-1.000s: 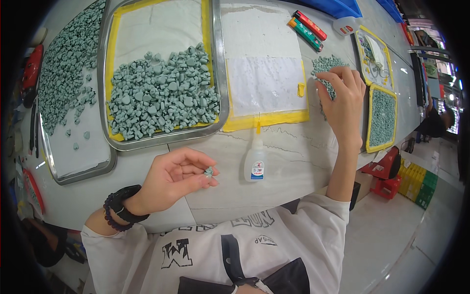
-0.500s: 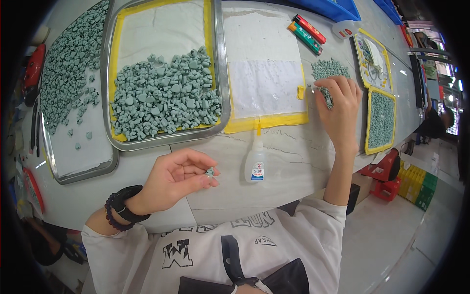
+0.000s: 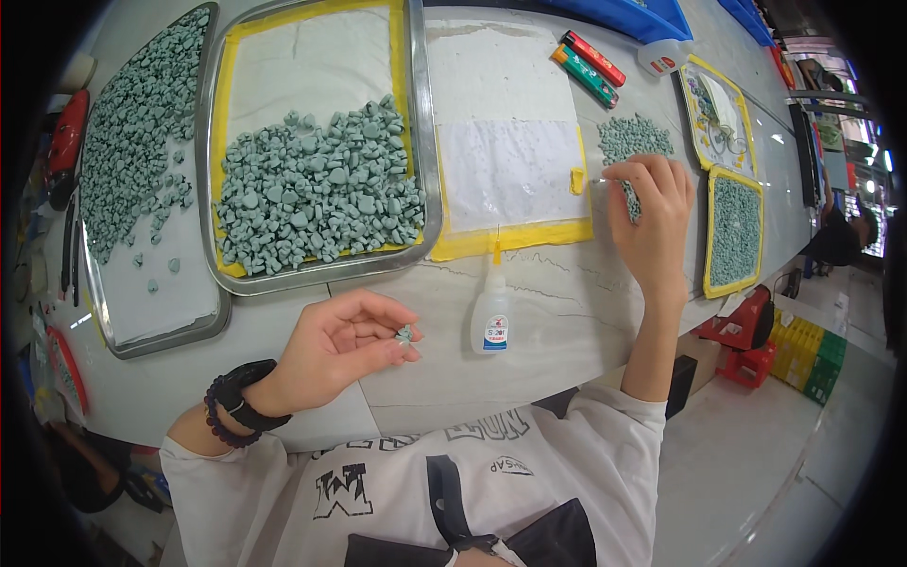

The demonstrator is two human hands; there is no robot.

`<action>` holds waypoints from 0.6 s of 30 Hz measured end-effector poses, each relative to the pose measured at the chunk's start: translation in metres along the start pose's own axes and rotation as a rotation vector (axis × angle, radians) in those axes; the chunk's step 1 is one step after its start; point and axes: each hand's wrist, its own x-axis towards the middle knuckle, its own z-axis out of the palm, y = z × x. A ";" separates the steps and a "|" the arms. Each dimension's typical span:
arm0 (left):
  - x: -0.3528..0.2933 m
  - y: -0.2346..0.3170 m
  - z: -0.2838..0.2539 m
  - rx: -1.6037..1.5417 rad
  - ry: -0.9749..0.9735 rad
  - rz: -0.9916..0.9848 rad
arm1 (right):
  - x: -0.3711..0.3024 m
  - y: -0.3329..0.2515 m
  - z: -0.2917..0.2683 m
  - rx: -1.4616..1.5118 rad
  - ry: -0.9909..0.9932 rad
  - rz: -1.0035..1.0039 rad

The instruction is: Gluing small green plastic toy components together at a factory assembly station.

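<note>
My left hand (image 3: 345, 340) is closed, with a small grey-green piece (image 3: 404, 334) pinched between thumb and fingertips above the table's near part. My right hand (image 3: 654, 213) bends over the near edge of a loose pile of tiny grey-green pieces (image 3: 635, 135). Its thumb and index finger come together in a pinch; what lies between the tips is too small to name. More of the tiny pieces show beneath its curled fingers. Between my hands a clear glue bottle (image 3: 491, 317) with a yellow nozzle and thin tip stands upright.
A metal tray (image 3: 433, 180) with heart-like grey-green pieces lies left of a white, yellow-taped sheet (image 3: 510, 170). Another tray (image 3: 170, 342) of pieces stands farther left. Two lighters, red (image 3: 595, 59) and green (image 3: 586, 77), and a white bottle (image 3: 661, 57) lie beyond. Yellow-edged trays (image 3: 710, 283) sit right.
The whole view has shifted slightly. My right hand's pinched fingertips have moved a little at the pile's near edge. My left hand keeps its hold on the small piece.
</note>
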 end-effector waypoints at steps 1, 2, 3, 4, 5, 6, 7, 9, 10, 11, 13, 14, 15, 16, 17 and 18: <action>0.000 0.000 0.000 0.000 -0.001 0.006 | 0.001 -0.002 0.000 0.000 -0.001 0.011; 0.001 0.000 0.000 0.000 -0.003 0.010 | 0.002 -0.004 -0.001 0.000 -0.002 0.024; 0.001 0.000 0.000 0.001 -0.005 0.009 | 0.002 -0.005 -0.001 0.000 -0.003 0.037; 0.001 0.001 0.001 0.003 -0.003 0.002 | 0.000 -0.006 -0.001 -0.001 -0.003 0.039; 0.002 0.002 0.001 0.006 0.000 -0.004 | -0.001 -0.005 0.000 -0.031 -0.006 0.061; 0.002 0.003 0.002 0.009 0.002 -0.011 | -0.003 -0.005 0.000 -0.062 -0.008 0.084; 0.002 0.003 0.002 0.007 0.003 -0.011 | -0.003 -0.006 0.002 -0.093 -0.014 0.103; 0.001 0.002 0.001 -0.003 0.006 -0.012 | -0.002 -0.010 0.006 -0.097 0.000 0.106; 0.000 0.002 0.000 -0.007 0.007 -0.013 | 0.000 -0.011 0.008 -0.101 0.015 0.111; 0.000 0.002 -0.001 -0.009 0.008 -0.014 | 0.001 -0.012 0.010 -0.106 0.031 0.116; 0.000 0.002 0.000 -0.004 0.004 -0.014 | -0.001 -0.011 0.010 -0.103 0.028 0.128; 0.000 0.001 0.001 -0.002 0.002 -0.015 | -0.001 -0.011 0.010 -0.101 0.025 0.137; 0.000 0.001 0.001 -0.002 0.003 -0.016 | -0.002 -0.011 0.010 -0.100 0.022 0.146; 0.000 0.001 0.000 -0.006 0.003 -0.017 | -0.003 -0.011 0.011 -0.099 0.021 0.147; 0.000 0.001 0.000 -0.010 0.002 -0.017 | -0.003 -0.010 0.011 -0.096 0.033 0.147; 0.000 0.001 0.000 -0.013 0.002 -0.016 | -0.004 -0.010 0.012 -0.093 0.046 0.147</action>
